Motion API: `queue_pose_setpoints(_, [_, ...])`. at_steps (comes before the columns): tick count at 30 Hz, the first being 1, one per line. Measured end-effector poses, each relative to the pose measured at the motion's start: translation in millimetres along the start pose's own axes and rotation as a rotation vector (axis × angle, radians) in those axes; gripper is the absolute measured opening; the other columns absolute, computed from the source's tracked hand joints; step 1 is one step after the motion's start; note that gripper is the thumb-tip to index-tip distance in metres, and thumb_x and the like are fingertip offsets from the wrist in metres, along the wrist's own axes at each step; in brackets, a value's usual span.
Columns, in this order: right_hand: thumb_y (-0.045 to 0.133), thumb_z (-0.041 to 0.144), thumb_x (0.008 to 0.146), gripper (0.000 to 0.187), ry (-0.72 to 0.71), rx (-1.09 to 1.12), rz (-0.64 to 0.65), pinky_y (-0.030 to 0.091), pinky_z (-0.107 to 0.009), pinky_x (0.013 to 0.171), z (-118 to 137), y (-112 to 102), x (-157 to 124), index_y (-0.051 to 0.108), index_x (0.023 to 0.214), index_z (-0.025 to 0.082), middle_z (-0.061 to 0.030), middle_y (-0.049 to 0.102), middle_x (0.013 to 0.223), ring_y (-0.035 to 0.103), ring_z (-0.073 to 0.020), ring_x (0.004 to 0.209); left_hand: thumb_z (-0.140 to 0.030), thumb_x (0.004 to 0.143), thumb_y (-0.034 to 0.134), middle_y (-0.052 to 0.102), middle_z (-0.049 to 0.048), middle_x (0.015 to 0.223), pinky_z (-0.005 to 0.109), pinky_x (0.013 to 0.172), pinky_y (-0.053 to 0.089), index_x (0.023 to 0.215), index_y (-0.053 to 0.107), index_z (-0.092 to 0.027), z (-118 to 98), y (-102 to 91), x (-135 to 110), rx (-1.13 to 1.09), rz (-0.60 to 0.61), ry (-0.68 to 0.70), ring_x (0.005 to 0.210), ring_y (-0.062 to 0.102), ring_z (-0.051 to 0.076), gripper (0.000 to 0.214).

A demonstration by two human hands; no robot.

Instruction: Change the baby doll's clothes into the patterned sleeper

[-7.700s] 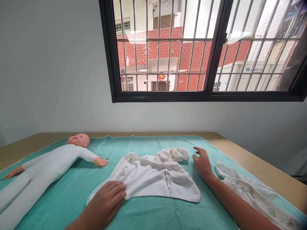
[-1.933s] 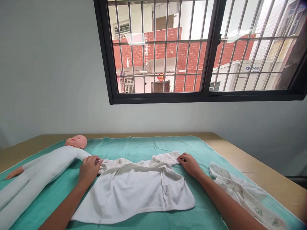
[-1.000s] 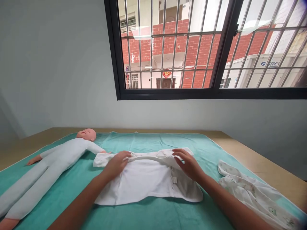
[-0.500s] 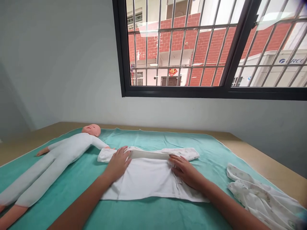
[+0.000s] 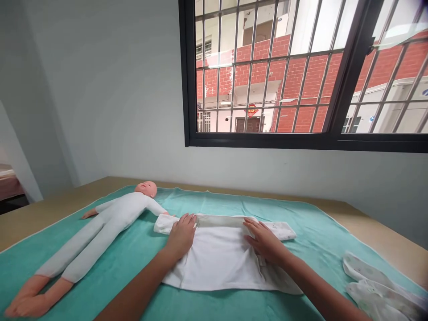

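Observation:
A small white baby top (image 5: 220, 261) lies spread on a green cloth, its short patterned sleeves reaching out to both sides. Across its upper edge runs a folded-over band. My left hand (image 5: 183, 234) rests on the top's upper left corner, beside the left sleeve, with fingers stretched forward. On the upper right corner lies my right hand (image 5: 262, 238), its fingers extended and slightly apart. Both palms face down, and the fabric under them is hidden. To the left a baby doll (image 5: 123, 214) in a white body lies on its back.
The green cloth (image 5: 261, 307) covers much of a wooden surface (image 5: 374, 218). More white patterned baby clothing (image 5: 377, 285) lies crumpled at the right front. Behind stand a pale wall (image 5: 133, 111) and a barred window with a black frame (image 5: 254, 141).
The view has tilted up and turned left, so things appear lower and further right. The raised upper edge of the top now lies flatter between my hands.

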State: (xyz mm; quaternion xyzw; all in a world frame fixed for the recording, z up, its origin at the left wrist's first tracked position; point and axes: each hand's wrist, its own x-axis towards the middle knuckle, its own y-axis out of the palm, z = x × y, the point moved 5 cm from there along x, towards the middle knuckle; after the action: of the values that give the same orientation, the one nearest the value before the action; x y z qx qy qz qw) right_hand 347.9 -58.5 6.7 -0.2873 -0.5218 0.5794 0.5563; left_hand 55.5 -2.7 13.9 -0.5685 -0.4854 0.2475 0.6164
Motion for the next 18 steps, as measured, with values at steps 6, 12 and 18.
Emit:
queue_pose_setpoints(6, [0.044, 0.034, 0.094, 0.034, -0.047, -0.014, -0.052, 0.027, -0.053, 0.115, -3.9, 14.1, 4.9, 0.062, 0.122, 0.025, -0.0073, 0.058, 0.137, 0.048, -0.0267, 0.131, -0.032, 0.097, 0.036, 0.044, 0.0096, 0.151, 0.051, 0.114, 0.031, 0.141, 0.046, -0.016, 13.9, 17.1, -0.6, -0.051, 0.088, -0.025, 0.143, 0.030, 0.031, 0.048])
queue_pose_setpoints(12, [0.040, 0.030, 0.097, 0.030, -0.177, 0.011, -0.125, 0.030, -0.056, 0.113, 10.3, -5.7, -6.0, 0.066, 0.111, 0.024, -0.0093, 0.066, 0.125, 0.058, -0.0249, 0.118, -0.026, 0.095, 0.035, 0.049, 0.0066, 0.147, 0.044, 0.114, 0.036, 0.139, 0.050, -0.024, 49.8, -22.1, -24.7, -0.062, -0.036, 0.034, 0.139, 0.039, 0.024, 0.046])
queue_pose_setpoints(18, [0.046, 0.044, 0.095, 0.029, -0.128, 0.374, -0.048, 0.047, -0.044, 0.101, 75.2, -2.0, 28.1, 0.064, 0.113, 0.030, -0.0059, 0.064, 0.126, 0.059, -0.0253, 0.116, -0.041, 0.087, 0.046, 0.053, 0.0048, 0.144, 0.051, 0.104, 0.042, 0.124, 0.062, -0.029, 198.6, -86.5, -146.5, 0.131, -0.254, -0.160, 0.132, 0.048, 0.032, 0.042])
